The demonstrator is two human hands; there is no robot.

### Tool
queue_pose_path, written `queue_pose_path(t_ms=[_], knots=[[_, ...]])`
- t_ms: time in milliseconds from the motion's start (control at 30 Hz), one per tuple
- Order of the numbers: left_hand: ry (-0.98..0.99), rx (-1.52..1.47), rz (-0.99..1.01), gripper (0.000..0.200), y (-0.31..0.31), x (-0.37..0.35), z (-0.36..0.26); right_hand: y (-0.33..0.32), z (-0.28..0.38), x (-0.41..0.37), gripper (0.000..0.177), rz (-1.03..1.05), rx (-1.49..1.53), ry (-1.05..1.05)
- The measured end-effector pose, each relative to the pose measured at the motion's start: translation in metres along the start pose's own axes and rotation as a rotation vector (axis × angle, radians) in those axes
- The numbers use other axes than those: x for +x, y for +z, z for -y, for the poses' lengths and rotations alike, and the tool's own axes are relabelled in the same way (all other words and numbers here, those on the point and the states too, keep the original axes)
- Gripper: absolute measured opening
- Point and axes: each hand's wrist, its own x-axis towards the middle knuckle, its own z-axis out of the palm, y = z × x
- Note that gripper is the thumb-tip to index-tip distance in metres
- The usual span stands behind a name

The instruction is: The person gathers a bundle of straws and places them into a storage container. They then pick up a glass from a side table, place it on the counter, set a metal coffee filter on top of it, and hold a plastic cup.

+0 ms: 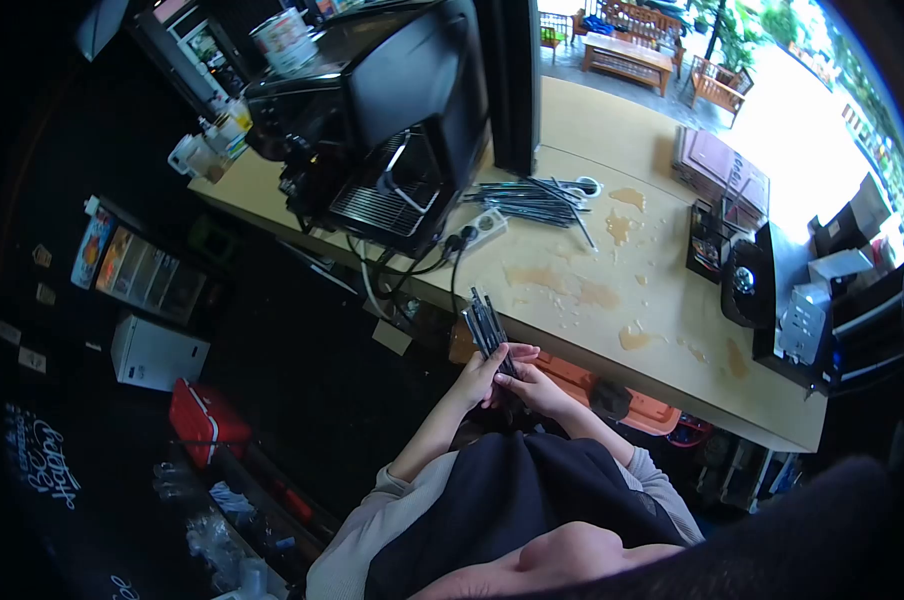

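A bundle of thin black drinking straws (486, 322) stands up out of my two hands, in front of my apron and just short of the counter edge. My left hand (482, 378) has its fingers closed around the lower part of the bundle. Against it, my right hand (530, 383) also grips the bundle, thumb pressed to the straws and some fingers stretched past them. Their lower ends are hidden by my hands. A loose pile of similar straws (532, 200) lies on the counter (582, 120), beside a white ring-shaped roll (587, 187).
A large black espresso machine (392, 110) stands left on the counter, with a power strip (487, 230) and cables before it. Brown puddles (627, 340) spread over the countertop. At right are menu boards (722, 170) and a black tray (707, 240). Below sits an orange bin (652, 415).
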Motion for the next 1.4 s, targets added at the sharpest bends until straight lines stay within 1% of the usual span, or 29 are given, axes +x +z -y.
queue_pose_path(t_ms=[67, 100, 200, 300, 367, 400, 467, 600, 667, 700, 767, 800, 867, 900, 967, 1000, 1033, 1100, 1167, 1200, 1233, 1267, 1300, 1333, 1367, 1400], knots=[[-0.014, 0.03, -0.047, 0.056, -0.005, -0.004, -0.005, 0.003, 0.004, 0.008, 0.026, 0.014, -0.055, 0.043], [0.02, -0.044, -0.042, 0.056, -0.017, -0.016, 0.002, 0.017, 0.002, 0.012, 0.026, -0.007, -0.11, 0.1], [0.028, -0.011, -0.094, 0.056, -0.067, -0.042, -0.012, 0.052, -0.015, 0.058, 0.025, 0.008, -0.102, 0.086], [0.094, -0.016, -0.108, 0.055, -0.112, -0.067, -0.023, 0.084, -0.032, 0.098, 0.026, 0.027, -0.128, 0.078], [0.082, -0.082, -0.129, 0.051, -0.145, -0.09, -0.032, 0.113, -0.045, 0.125, 0.026, -0.009, -0.117, 0.064], [0.092, -0.083, -0.15, 0.051, -0.16, -0.104, -0.042, 0.125, -0.052, 0.14, 0.026, 0.012, -0.12, 0.073], [0.045, -0.015, -0.184, 0.051, -0.189, -0.135, -0.061, 0.148, -0.068, 0.169, 0.026, 0.116, -0.125, 0.138], [0.143, -0.037, -0.274, 0.05, -0.256, -0.181, -0.058, 0.187, -0.111, 0.232, 0.027, 0.242, -0.125, 0.158], [0.059, 0.039, -0.345, 0.046, -0.284, -0.21, -0.066, 0.208, -0.127, 0.26, 0.032, 0.322, -0.106, 0.18], [0.062, 0.039, -0.37, 0.046, -0.294, -0.224, -0.073, 0.221, -0.132, 0.272, 0.032, 0.345, -0.102, 0.191], [-0.028, 0.042, -0.484, 0.044, -0.309, -0.248, -0.087, 0.246, -0.139, 0.292, 0.036, 0.442, -0.027, 0.285], [-0.029, 0.037, -0.504, 0.044, -0.317, -0.257, -0.087, 0.257, -0.14, 0.3, 0.036, 0.458, -0.022, 0.299], [0.165, 0.022, -0.517, 0.042, -0.334, -0.27, -0.084, 0.277, -0.139, 0.314, 0.044, 0.393, -0.249, 0.436], [0.168, 0.019, -0.533, 0.042, -0.342, -0.277, -0.084, 0.287, -0.131, 0.322, 0.044, 0.407, -0.251, 0.444], [0.28, -0.027, -0.564, 0.04, -0.36, -0.29, -0.085, 0.297, -0.115, 0.339, 0.054, 0.699, -0.522, 0.51], [0.323, -0.062, -0.573, 0.038, -0.373, -0.296, -0.081, 0.27, -0.149, 0.364, 0.055, 0.812, -0.801, 0.509], [0.331, -0.07, -0.59, 0.038, -0.378, -0.302, -0.081, 0.271, -0.136, 0.375, 0.056, 0.876, -0.761, 0.452], [0.312, -0.189, -0.663, 0.037, -0.386, -0.312, -0.085, 0.27, -0.129, 0.402, 0.063, 0.708, -0.646, 0.328], [0.302, -0.256, -0.707, 0.037, -0.396, -0.32, -0.087, 0.287, -0.111, 0.42, 0.075, 0.662, -0.782, 0.048], [0.248, -0.281, -0.697, 0.037, -0.403, -0.324, -0.09, 0.296, -0.106, 0.432, 0.079, 0.712, -0.793, 0.023], [0.196, -0.304, -0.685, 0.036, -0.41, -0.326, -0.093, 0.305, -0.104, 0.445, 0.079, 0.72, -0.791, 0.024], [0.2, -0.303, -0.693, 0.036, -0.418, -0.328, -0.095, 0.314, -0.103, 0.46, 0.076, 0.701, -0.601, 0.016], [0.16, -0.325, -0.641, 0.036, -0.426, -0.328, -0.097, 0.322, -0.104, 0.475, 0.074, 0.679, -0.412, 0.011], [0.121, -0.347, -0.59, 0.036, -0.433, -0.328, -0.098, 0.328, -0.113, 0.491, 0.068, 0.626, -0.338, -0.047], [0.125, -0.348, -0.598, 0.036, -0.442, -0.327, -0.099, 0.335, -0.119, 0.508, 0.068, 0.634, -0.337, -0.045], [0.069, -0.331, -0.556, 0.036, -0.449, -0.326, -0.102, 0.343, -0.124, 0.525, 0.064, 0.629, -0.277, -0.054]])
